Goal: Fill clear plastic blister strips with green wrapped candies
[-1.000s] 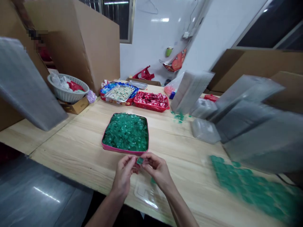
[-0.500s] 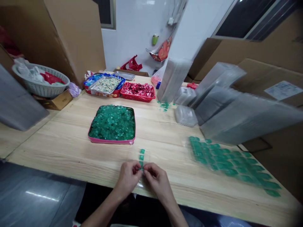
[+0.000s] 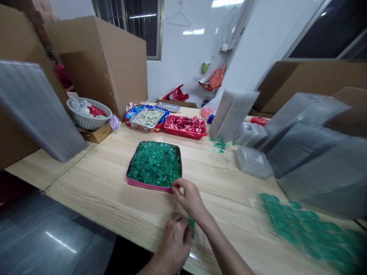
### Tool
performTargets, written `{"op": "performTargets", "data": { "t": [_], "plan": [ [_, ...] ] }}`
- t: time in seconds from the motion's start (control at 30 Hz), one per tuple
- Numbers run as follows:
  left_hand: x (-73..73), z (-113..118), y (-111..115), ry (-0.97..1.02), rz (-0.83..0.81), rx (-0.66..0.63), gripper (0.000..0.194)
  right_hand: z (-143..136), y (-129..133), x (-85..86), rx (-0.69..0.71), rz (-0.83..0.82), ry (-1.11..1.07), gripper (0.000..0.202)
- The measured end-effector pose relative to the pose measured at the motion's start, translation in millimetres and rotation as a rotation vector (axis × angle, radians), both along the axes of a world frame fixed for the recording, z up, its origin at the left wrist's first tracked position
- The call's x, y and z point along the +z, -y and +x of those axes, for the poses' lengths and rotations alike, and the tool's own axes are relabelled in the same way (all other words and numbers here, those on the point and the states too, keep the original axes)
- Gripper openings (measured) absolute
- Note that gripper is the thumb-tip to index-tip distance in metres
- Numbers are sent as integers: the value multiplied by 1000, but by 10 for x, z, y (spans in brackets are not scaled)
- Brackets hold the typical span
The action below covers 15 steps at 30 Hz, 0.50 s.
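Observation:
My left hand is closed low over the table, at the edge of a clear plastic strip with green squares; what its curled fingers hold is hidden. My right hand reaches across to the front right corner of a pink-rimmed tin. Thumb and fingers there are pinched together, and anything between them is too small to make out. Small green translucent pieces are heaped in the tin.
Rows of green-filled clear trays lie at the right. Behind them stand stacked clear plastic trays. A red basket of red packets, a metal tray of pale pieces and a grey colander are farther back.
My right hand has left the strip and moved forward to the tin's corner. My left hand stays near the strip. The view has swung left, so things appear shifted right.

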State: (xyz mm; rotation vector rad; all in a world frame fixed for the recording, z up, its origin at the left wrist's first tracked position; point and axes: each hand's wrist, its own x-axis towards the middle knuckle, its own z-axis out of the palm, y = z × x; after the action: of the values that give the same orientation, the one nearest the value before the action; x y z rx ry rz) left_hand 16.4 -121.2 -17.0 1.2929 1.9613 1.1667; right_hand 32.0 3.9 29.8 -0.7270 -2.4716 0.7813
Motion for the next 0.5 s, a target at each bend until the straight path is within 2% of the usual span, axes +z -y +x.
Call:
{"op": "performTargets", "data": {
  "t": [0.13,0.23,0.3,0.37,0.43,0.5],
  "plan": [
    [97,-85,-11,81,49,71,17,-531,-177,-41,-15,51,190,10],
    [142,-226,17,194,84,145,15,-631,-210,-78,-24,43,189,14],
    [162,-329,28,325,97,226,12,-549,-206,-78,-28,-32,105,15],
    [196,-412,22,502,125,320,13,-379,-180,-64,-2,-209,-69,11],
    [253,-458,2,681,188,392,19,-157,-116,-47,39,-402,-261,7],
    [324,-459,-21,836,255,405,27,76,-14,-36,64,-503,-373,9]
  ]
}}
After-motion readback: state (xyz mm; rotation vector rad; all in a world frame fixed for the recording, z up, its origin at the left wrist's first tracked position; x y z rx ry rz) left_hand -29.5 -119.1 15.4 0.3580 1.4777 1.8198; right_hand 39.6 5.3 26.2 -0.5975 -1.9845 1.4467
